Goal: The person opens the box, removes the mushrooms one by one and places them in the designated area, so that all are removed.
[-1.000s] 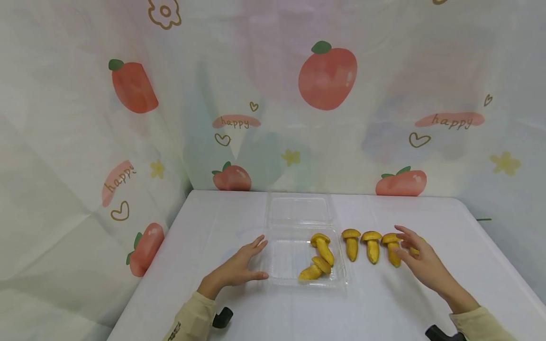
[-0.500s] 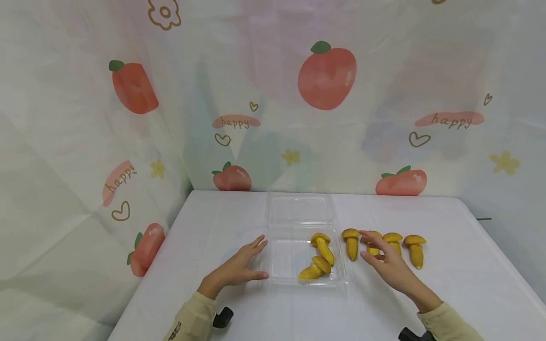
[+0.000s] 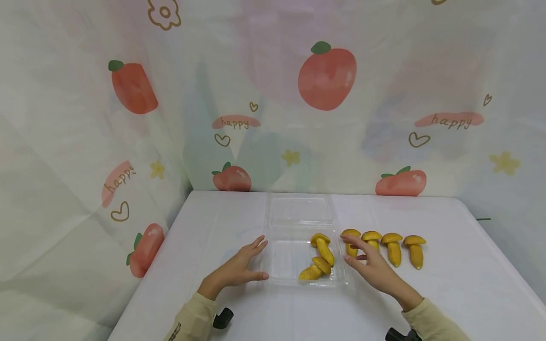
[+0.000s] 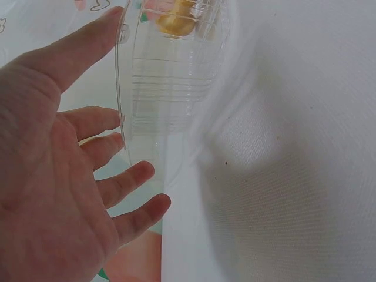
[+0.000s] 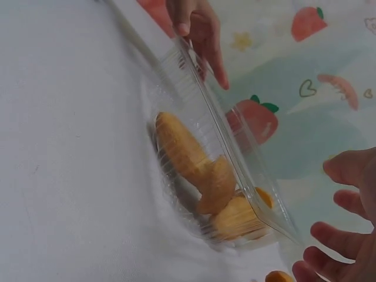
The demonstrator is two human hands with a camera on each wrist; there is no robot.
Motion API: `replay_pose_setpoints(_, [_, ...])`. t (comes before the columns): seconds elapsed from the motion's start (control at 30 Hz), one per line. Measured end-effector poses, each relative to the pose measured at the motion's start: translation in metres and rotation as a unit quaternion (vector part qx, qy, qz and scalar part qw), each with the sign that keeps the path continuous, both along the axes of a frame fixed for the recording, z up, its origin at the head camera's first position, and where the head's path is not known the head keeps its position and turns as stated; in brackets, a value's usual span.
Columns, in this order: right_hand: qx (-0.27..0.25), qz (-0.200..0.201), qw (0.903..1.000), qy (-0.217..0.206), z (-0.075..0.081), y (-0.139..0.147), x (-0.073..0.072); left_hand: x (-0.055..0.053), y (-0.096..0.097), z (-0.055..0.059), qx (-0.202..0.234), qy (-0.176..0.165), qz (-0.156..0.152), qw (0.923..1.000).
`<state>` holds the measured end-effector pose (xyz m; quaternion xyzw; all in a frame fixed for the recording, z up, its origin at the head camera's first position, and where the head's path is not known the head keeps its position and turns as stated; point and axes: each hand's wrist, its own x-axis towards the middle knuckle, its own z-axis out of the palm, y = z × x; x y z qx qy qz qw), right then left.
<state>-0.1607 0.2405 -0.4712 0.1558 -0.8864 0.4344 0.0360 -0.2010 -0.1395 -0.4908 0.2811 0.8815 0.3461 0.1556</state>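
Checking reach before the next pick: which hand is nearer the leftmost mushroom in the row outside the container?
Right. The right hand has fingers at that leftmost mushroom, partly covering it. The left hand rests at the clear container's far left edge, across the container from it.

The stem of the leftmost loose mushroom is covered by the right hand in the head view. In the right wrist view that hand is cut off at the frame's corner, and the clear tray is blurred.
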Motion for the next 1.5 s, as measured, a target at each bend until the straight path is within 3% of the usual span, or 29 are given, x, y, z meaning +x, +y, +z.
replay_pose_setpoints(0.7, [-0.004,0.050,0.9983,0.032,-0.005,-0.018,-0.007,0.000,-0.002,0.000,0.004,0.011,-0.003,0.9999])
replay_pose_setpoints(1.07, [0.007,0.073,0.9972,0.014,-0.007,-0.020,-0.012,-0.001,-0.002,0.001,0.001,0.007,-0.001,1.0000])
replay_pose_setpoints(1.5, [0.057,0.055,0.9967,0.019,-0.012,-0.030,-0.013,-0.002,-0.001,0.000,0.002,0.000,0.000,1.0000])
